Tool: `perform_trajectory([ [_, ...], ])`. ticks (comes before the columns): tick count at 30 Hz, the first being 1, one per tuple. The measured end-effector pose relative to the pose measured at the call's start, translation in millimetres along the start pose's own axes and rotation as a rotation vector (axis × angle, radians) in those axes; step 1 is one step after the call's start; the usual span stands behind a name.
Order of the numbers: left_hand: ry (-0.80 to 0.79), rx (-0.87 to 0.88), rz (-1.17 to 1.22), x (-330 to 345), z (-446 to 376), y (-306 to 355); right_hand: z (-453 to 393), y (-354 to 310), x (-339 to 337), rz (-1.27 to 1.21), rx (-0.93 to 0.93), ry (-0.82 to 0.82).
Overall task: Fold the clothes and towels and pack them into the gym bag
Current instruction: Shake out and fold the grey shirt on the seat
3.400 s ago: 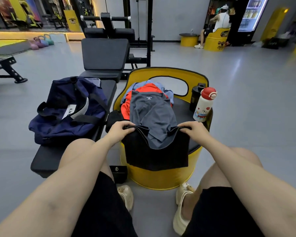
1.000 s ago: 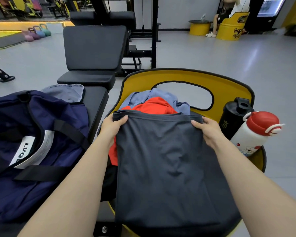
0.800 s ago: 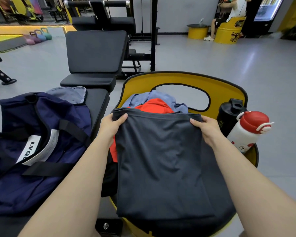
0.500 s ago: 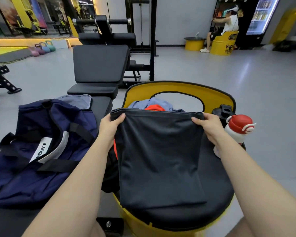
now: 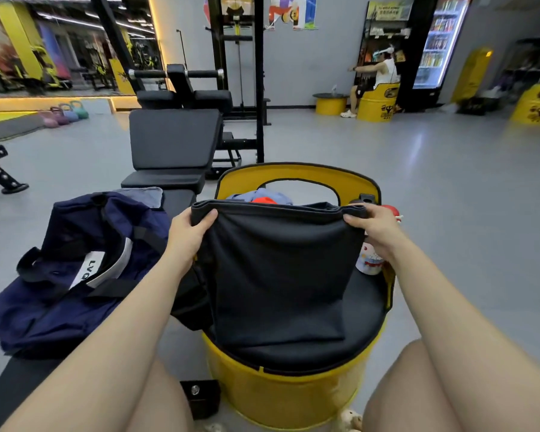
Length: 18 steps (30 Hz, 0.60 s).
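Far left on the black bench (image 5: pixel 28 372): navy gym bag (image 5: pixel 75 272), unzipped. Left hand (image 5: pixel 186 235) and right hand (image 5: pixel 376 229) each grasping a top corner of a folded dark garment (image 5: pixel 278 275), lifted above the yellow barrel seat (image 5: pixel 293 397).

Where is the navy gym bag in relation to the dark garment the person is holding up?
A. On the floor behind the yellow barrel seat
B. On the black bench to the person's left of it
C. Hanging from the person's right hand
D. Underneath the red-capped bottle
B: the navy gym bag lies on the black bench, left of the dark garment pinched at its top corners by the left hand and right hand.
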<state>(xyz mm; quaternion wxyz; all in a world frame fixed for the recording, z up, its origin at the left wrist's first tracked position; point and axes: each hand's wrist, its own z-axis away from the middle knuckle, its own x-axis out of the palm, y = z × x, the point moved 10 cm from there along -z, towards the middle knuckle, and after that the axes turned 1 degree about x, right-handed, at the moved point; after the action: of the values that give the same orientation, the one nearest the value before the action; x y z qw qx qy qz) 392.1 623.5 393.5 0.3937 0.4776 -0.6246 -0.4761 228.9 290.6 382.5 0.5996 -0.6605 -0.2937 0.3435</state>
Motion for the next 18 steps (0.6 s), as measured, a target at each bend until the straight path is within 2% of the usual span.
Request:
perform_trajectory([
  [10,-0.077,0.065,-0.103,-14.4,28.9,38.6,49.0,-39.0,-12.2,0.027,0.012,-0.120],
  [18,-0.121,-0.017,-0.208,-14.7,16.9,7.1,27.3,-1.0,1.9,0.173,0.104,-0.093],
])
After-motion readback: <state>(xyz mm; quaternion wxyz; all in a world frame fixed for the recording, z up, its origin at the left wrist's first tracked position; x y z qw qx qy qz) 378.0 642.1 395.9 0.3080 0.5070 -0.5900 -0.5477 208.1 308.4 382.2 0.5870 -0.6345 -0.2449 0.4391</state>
